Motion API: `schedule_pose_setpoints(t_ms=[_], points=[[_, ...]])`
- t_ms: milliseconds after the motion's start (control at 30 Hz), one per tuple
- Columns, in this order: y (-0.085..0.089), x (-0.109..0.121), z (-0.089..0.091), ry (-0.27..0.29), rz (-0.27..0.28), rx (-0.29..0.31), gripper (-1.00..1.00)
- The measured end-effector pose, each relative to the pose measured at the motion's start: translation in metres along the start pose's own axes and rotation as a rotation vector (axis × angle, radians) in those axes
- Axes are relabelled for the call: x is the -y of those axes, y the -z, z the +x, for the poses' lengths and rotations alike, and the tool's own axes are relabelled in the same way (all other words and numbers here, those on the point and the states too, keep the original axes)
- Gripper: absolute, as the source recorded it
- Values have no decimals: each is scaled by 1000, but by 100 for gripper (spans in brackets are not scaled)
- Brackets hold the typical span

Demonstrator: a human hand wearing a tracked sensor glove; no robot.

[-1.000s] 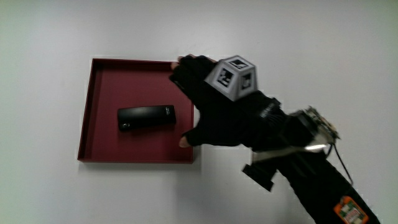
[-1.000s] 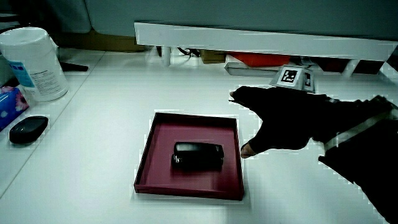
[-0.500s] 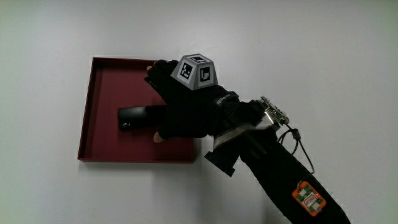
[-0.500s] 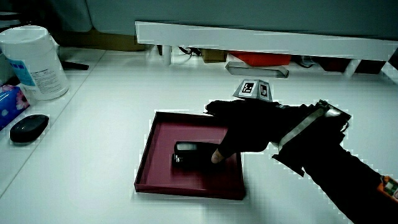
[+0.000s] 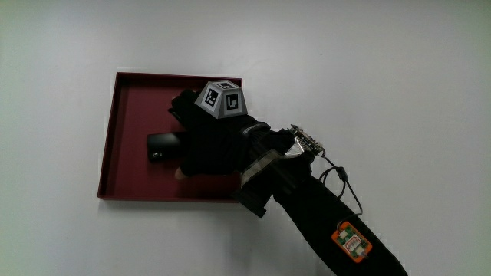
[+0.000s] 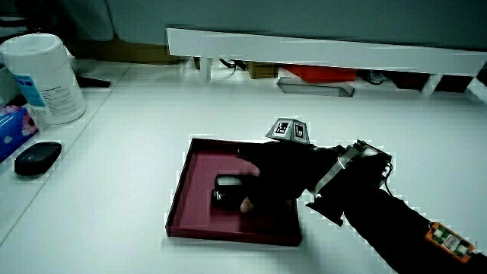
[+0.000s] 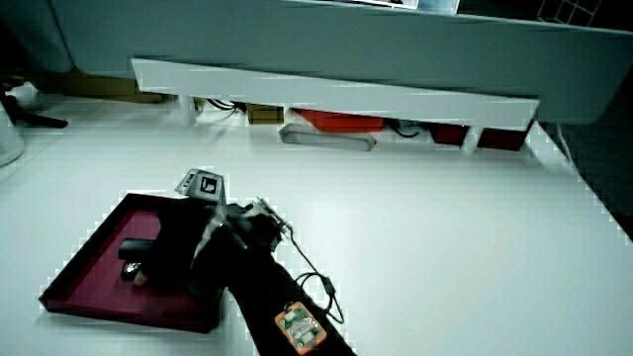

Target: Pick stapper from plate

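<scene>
Main view: the hand (image 5: 209,142) lay over the black stapler (image 5: 163,146), which sat flat in the dark red tray (image 5: 115,138) on the white table (image 5: 383,77).

Side views: the hand (image 6: 266,183) (image 7: 168,252) covered the stapler (image 6: 226,188) (image 7: 134,248); grip state could not be told.

One shallow square dark-red tray (image 5: 111,138) (image 6: 183,198) (image 7: 84,267) lies on the table. One small black oblong stapler (image 5: 163,145) (image 6: 226,183) (image 7: 135,251) rests in it, partly under the fingers (image 5: 181,107). One black gloved hand (image 5: 211,138) (image 6: 274,179) (image 7: 178,247) shows. One white cylindrical wipes canister (image 6: 39,78) and one black oval computer mouse (image 6: 36,157) stand well apart from the fingers.
</scene>
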Motion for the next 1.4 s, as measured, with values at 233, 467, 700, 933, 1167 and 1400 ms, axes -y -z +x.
schedule_pose_setpoints(t_ms=[233, 467, 700, 933, 1167, 1400], points=[[-4, 6, -5, -61, 99, -2, 50], [-2, 7, -7, -90, 137, 11, 85], [-2, 6, -3, -107, 159, -15, 100], [-11, 16, -9, -150, 179, -24, 100], [-27, 24, -5, -289, 198, -33, 100], [-53, 48, 0, -347, 269, 12, 100]])
